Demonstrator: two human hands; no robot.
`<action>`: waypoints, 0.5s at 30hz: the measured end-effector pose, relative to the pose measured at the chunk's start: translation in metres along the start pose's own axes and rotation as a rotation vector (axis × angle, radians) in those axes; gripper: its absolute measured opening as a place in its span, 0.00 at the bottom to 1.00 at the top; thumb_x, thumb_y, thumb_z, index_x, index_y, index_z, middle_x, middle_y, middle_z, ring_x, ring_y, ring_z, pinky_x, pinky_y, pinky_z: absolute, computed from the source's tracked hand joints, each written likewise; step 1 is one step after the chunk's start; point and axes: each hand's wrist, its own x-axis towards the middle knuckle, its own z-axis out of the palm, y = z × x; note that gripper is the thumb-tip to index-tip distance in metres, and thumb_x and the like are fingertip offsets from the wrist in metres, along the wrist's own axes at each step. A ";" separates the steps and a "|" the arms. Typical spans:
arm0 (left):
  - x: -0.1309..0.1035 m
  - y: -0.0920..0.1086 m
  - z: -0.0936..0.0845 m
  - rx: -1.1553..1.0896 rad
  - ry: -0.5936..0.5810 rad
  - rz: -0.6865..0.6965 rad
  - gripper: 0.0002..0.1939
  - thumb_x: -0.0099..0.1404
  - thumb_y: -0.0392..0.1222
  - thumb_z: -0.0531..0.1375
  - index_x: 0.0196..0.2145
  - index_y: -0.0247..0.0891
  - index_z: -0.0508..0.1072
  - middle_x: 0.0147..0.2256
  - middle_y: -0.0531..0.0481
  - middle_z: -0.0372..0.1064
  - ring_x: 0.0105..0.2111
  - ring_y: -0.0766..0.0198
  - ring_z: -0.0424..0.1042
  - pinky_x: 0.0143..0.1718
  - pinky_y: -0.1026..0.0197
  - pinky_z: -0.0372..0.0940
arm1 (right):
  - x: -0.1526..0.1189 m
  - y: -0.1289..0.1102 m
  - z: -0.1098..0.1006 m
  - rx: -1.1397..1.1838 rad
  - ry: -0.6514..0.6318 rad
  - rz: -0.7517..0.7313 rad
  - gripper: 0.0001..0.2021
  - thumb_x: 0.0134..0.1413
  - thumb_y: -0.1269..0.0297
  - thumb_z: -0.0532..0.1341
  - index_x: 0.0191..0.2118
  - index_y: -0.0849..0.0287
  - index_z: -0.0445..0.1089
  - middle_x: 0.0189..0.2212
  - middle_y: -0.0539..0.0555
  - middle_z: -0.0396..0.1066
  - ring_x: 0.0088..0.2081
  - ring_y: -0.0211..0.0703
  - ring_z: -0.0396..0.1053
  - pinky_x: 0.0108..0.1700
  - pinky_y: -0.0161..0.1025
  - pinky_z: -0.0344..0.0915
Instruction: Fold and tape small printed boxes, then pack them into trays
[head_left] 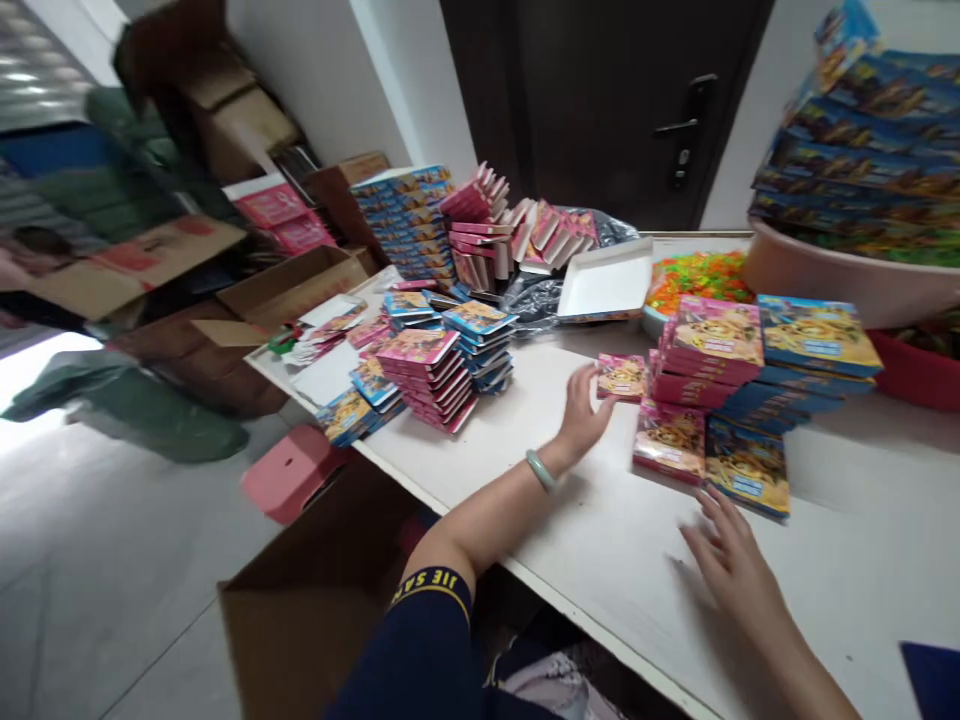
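My left hand, a bracelet on its wrist, has its fingers apart beside a small pink box on the white table. Nothing shows in its grasp. Near the front edge of a flat pink box and a flat blue box, my right hand is spread and holds nothing. Behind these two boxes rise a pink stack and a blue stack. Further left stand another pink stack and a blue stack.
An open white box lid lies near a bowl of orange and green pieces. At the right, a large pink basin bears many blue boxes. Cardboard boxes and a pink stool stand left of the table.
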 end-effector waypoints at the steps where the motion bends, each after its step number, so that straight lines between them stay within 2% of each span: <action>1: 0.016 -0.001 -0.029 0.146 0.027 0.088 0.23 0.62 0.40 0.60 0.54 0.36 0.63 0.56 0.37 0.62 0.60 0.52 0.59 0.64 0.46 0.53 | -0.006 0.000 -0.004 0.020 -0.028 0.006 0.25 0.59 0.46 0.54 0.57 0.53 0.65 0.61 0.60 0.61 0.59 0.56 0.63 0.50 0.50 0.71; 2: 0.033 -0.003 -0.059 0.306 0.051 0.125 0.22 0.62 0.39 0.60 0.54 0.35 0.63 0.57 0.36 0.61 0.62 0.51 0.57 0.64 0.45 0.50 | -0.012 -0.001 -0.007 0.034 -0.058 0.014 0.23 0.59 0.46 0.55 0.55 0.52 0.68 0.59 0.59 0.65 0.56 0.54 0.66 0.48 0.47 0.72; 4: 0.065 -0.007 -0.110 0.616 0.091 0.069 0.21 0.62 0.37 0.60 0.53 0.34 0.65 0.59 0.35 0.59 0.64 0.47 0.52 0.66 0.43 0.45 | -0.022 -0.007 -0.010 0.054 -0.124 0.030 0.21 0.59 0.46 0.55 0.51 0.51 0.71 0.53 0.56 0.70 0.50 0.50 0.71 0.44 0.43 0.73; 5: 0.079 -0.009 -0.130 0.730 0.074 0.011 0.21 0.61 0.38 0.61 0.52 0.34 0.66 0.59 0.35 0.60 0.64 0.45 0.51 0.65 0.41 0.45 | -0.025 -0.011 -0.008 0.063 -0.151 0.030 0.20 0.59 0.47 0.56 0.50 0.51 0.72 0.51 0.56 0.72 0.48 0.49 0.73 0.43 0.42 0.74; 7: 0.099 -0.012 -0.157 0.869 0.001 -0.094 0.13 0.61 0.36 0.60 0.45 0.34 0.70 0.52 0.35 0.67 0.59 0.44 0.59 0.61 0.41 0.51 | -0.030 -0.022 -0.002 0.096 -0.192 0.005 0.19 0.59 0.48 0.56 0.48 0.52 0.74 0.49 0.55 0.74 0.45 0.48 0.74 0.41 0.41 0.74; 9: 0.109 -0.010 -0.173 0.908 -0.050 -0.138 0.06 0.62 0.33 0.56 0.36 0.34 0.72 0.42 0.36 0.72 0.50 0.46 0.68 0.54 0.44 0.58 | -0.034 -0.031 0.007 0.139 -0.209 -0.054 0.17 0.60 0.50 0.56 0.47 0.52 0.74 0.48 0.56 0.75 0.44 0.47 0.75 0.40 0.40 0.75; 11: 0.108 -0.001 -0.185 0.909 -0.033 -0.121 0.09 0.65 0.31 0.52 0.33 0.34 0.71 0.37 0.37 0.73 0.44 0.50 0.70 0.50 0.48 0.61 | -0.037 -0.039 0.012 0.158 -0.212 -0.129 0.15 0.62 0.52 0.56 0.47 0.51 0.75 0.47 0.55 0.75 0.44 0.46 0.75 0.40 0.39 0.75; 13: 0.098 0.016 -0.192 0.841 0.044 -0.007 0.11 0.67 0.33 0.49 0.36 0.34 0.71 0.38 0.39 0.73 0.43 0.53 0.70 0.48 0.52 0.62 | -0.038 -0.049 0.010 0.143 -0.186 -0.221 0.13 0.63 0.54 0.56 0.48 0.49 0.74 0.47 0.54 0.75 0.45 0.47 0.75 0.42 0.41 0.75; 15: 0.077 0.038 -0.189 0.655 0.108 0.184 0.10 0.69 0.36 0.49 0.40 0.35 0.70 0.39 0.42 0.72 0.42 0.58 0.70 0.47 0.56 0.63 | -0.035 -0.063 0.003 0.120 -0.114 -0.304 0.14 0.63 0.56 0.57 0.52 0.47 0.71 0.51 0.54 0.73 0.50 0.49 0.72 0.47 0.46 0.73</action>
